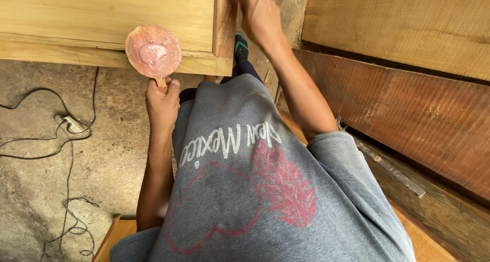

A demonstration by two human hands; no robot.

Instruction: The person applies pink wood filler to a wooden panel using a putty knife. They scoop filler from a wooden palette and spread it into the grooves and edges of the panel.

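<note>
Pink-smeared round paddle (153, 51) was gripped by the left hand (162, 101) against a wooden panel (107, 12); right hand (259, 12) grip unclear; cables (46, 134) lay nearby.

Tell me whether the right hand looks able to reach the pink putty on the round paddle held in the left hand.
Probably yes: the right hand rests on the pale wooden panel frame, close to the round paddle, and nothing lies between.

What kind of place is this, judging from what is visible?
Probably a woodworking shop: rough planks stacked at the right, a framed wooden panel being worked on, and a round paddle smeared with pinkish filler in the left hand.
</note>
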